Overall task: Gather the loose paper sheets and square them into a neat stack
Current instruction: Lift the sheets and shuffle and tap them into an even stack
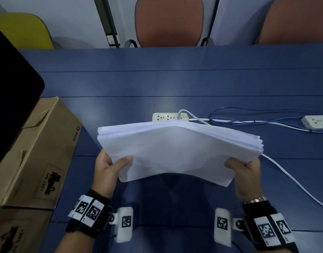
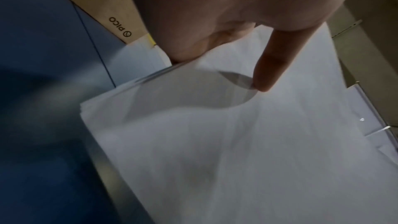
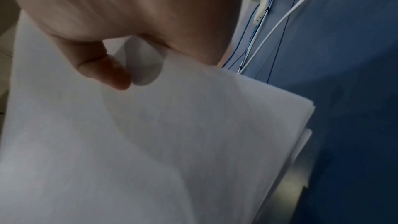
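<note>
Both my wrists, strapped with black bands carrying coded markers, are sitting at the bottom of the head view. My left hand (image 1: pixel 109 168) is gripping the sheets (image 1: pixel 175 152) at their near left corner, thumb pressing on the top page and fingers tucked underneath. My right hand (image 1: pixel 246 172) is gripping the near right corner the same way, thumb on top. I am holding the sheets up off the table (image 1: pixel 193 83), and they are arching upward in the middle between my hands. Page edges are fanning slightly at the left and right ends, so they are not lying flush. Beyond the sheets, a power strip (image 1: pixel 168 116) is lying on the table, with a white cable (image 1: pixel 293 181) trailing off to my right. To my left, a box (image 1: pixel 36 152) is standing on the table, near my left hand.
</note>
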The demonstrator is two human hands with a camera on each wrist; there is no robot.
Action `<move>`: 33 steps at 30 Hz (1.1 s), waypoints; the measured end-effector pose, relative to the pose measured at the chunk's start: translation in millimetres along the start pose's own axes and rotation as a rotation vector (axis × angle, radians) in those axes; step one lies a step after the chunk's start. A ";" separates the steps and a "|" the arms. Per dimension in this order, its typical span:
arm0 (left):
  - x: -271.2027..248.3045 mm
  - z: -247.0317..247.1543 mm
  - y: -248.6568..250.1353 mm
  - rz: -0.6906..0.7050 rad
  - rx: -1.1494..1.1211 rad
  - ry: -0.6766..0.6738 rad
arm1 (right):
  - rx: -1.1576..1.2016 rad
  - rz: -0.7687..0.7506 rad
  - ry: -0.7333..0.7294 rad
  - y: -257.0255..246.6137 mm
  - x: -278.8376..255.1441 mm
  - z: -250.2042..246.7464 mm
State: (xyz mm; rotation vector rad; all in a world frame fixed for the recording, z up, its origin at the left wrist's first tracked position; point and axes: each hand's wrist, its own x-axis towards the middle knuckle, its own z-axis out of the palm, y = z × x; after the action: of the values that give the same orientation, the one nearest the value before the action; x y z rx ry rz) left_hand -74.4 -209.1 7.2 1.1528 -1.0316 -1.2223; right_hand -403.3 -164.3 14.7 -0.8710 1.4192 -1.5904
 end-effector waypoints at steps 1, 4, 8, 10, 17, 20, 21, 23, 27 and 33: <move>0.6 -1.8 -1.0 -0.005 0.000 -0.006 | 0.005 0.004 0.012 1.2 0.1 -1.2; -0.4 -4.9 -12.6 -0.095 0.062 -0.018 | -0.037 0.051 -0.001 12.4 -1.0 -3.9; 1.2 0.7 -7.2 -0.142 0.117 -0.023 | -0.092 0.103 -0.037 6.6 6.8 1.0; 2.9 4.8 9.0 -0.158 0.072 0.004 | -0.082 0.113 -0.057 -12.3 10.7 -1.0; -4.1 29.4 68.6 -0.289 -0.219 0.079 | 0.914 0.364 -0.478 -74.9 -29.4 -21.4; -11.3 54.6 81.4 -0.339 -0.344 0.063 | 0.712 0.272 -0.380 -101.5 -38.2 23.7; -13.8 62.0 84.2 -0.340 -0.371 0.063 | 0.566 0.212 -0.277 -109.0 -36.4 39.5; -17.1 71.0 85.3 -0.332 -0.399 0.071 | 0.386 0.075 -0.066 -121.9 -28.9 65.2; -20.7 68.7 68.0 -0.439 -0.431 0.043 | 0.183 -0.140 0.052 -125.0 -20.6 80.1; -19.0 32.9 39.3 -0.454 -0.044 0.250 | -0.117 -0.296 -0.215 -118.7 -21.5 72.3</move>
State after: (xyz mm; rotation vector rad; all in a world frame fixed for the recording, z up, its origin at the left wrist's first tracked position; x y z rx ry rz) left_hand -102.6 -193.4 51.2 1.5135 -0.5668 -1.3956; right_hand -344.2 -171.8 142.1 -1.3304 1.2839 -1.5806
